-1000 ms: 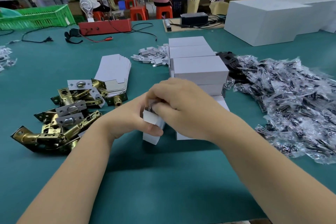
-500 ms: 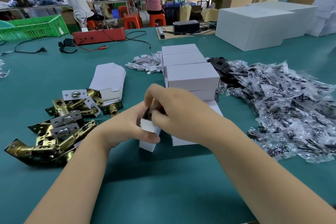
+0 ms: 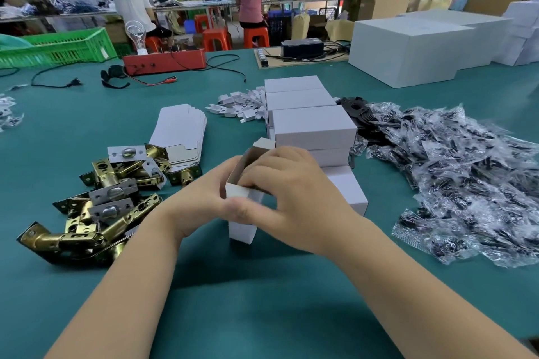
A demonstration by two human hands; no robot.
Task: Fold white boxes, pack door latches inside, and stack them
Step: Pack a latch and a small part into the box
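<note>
White box (image 3: 242, 216) upright, top flap open, just in front of finished stack (image 3: 313, 125). Left hand (image 3: 210, 198) grips it; right hand (image 3: 294, 192) fingers curled into the opening. Risk: pushing hard creases flap.

We find no legible text: white boxes (image 3: 313, 125) blank, flat carton blanks (image 3: 180, 128) unprinted, yellow marks top left corner too cropped for us to read.

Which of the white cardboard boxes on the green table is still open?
The small white box standing upright between the left hand and right hand: its top flap is up. The stacked white boxes behind are closed.
</note>
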